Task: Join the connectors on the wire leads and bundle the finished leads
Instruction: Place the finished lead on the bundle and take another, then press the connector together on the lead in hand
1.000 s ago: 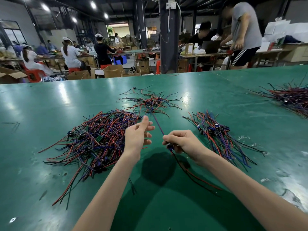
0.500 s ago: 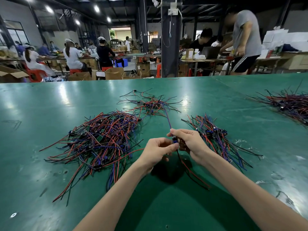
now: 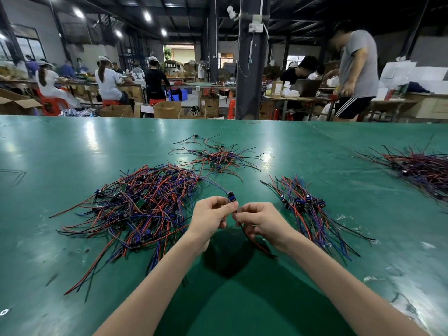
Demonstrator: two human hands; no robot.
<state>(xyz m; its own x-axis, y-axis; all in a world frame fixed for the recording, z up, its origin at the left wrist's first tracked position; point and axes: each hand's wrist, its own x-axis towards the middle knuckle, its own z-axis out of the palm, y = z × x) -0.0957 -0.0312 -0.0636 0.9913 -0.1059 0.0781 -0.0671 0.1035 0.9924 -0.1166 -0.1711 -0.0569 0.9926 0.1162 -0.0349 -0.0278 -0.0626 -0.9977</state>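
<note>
My left hand [image 3: 210, 215] pinches a small blue connector [image 3: 231, 197] whose lead runs back toward the far pile [image 3: 219, 157]. Just right of it, my right hand [image 3: 260, 220] pinches a red and black wire lead [image 3: 257, 244] that hangs down to the green table [image 3: 72, 146]; the end it holds is hidden in its fingers. The two hands almost touch above the table, near its front middle. A large loose pile of red, blue and black leads [image 3: 143, 202] lies to the left. A tidier bunch with blue connectors [image 3: 305, 209] lies to the right.
Another heap of leads [image 3: 421, 168] lies at the table's far right edge. Beyond the table stand a dark pillar [image 3: 249, 69], cardboard boxes [image 3: 167, 109] and people at other benches. A person in a grey shirt [image 3: 358, 69] stands at the back right.
My left hand came over from the big pile and took hold of the connector beside my right hand. Both hands drew together and the connector now shows above my left fingertips.
</note>
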